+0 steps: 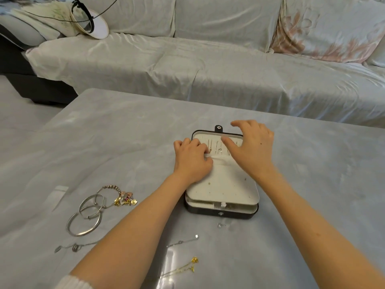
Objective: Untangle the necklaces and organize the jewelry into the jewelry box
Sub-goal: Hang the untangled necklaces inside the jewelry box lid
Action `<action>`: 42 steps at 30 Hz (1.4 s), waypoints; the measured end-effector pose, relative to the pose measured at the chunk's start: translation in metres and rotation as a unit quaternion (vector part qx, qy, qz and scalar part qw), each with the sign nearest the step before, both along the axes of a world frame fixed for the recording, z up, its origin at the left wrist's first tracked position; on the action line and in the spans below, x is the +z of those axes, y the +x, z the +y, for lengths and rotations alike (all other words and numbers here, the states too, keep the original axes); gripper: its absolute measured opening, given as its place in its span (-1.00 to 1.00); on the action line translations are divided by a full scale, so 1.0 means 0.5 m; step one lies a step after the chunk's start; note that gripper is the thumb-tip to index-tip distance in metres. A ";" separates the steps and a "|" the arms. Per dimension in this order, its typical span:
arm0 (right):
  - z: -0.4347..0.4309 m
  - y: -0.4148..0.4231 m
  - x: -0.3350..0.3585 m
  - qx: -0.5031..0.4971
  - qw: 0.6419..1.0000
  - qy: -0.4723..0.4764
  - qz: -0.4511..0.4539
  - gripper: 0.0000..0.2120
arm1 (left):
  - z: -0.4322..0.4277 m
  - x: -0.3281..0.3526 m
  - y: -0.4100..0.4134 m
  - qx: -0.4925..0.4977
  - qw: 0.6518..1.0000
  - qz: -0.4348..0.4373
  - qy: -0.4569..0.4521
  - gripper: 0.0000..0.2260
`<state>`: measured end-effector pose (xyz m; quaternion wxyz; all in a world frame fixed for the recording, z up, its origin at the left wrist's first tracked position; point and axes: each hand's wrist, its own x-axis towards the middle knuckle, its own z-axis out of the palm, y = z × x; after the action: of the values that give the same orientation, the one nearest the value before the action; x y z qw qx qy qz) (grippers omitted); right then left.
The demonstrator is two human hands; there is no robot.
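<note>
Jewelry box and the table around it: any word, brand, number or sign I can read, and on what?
None readable in the head view.
Jewelry box front wall: a small metal stud, any marking on it too small to read.
Patterned fabric on the sofa: faint greenish marks, too blurred to read.

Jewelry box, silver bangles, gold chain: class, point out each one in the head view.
jewelry box (pixel 237 213): head view, on its black front wall.
silver bangles (pixel 83 233): head view, on the nearer bangle's bottom rim.
gold chain (pixel 194 260): head view, on its pendant end.
</note>
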<state>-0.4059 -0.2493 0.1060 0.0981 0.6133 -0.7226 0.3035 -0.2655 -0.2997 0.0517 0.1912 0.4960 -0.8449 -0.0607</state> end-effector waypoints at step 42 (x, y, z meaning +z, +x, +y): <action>0.310 0.300 -0.065 0.208 0.949 0.143 -0.191 -0.77 | 0.343 0.095 0.454 0.134 0.969 -0.014 0.210 -0.87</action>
<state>-0.2560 -0.0943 0.0736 -0.1956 0.6879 -0.6203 0.3222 -0.0384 -0.1281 0.0993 0.0775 0.6343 -0.7419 -0.2031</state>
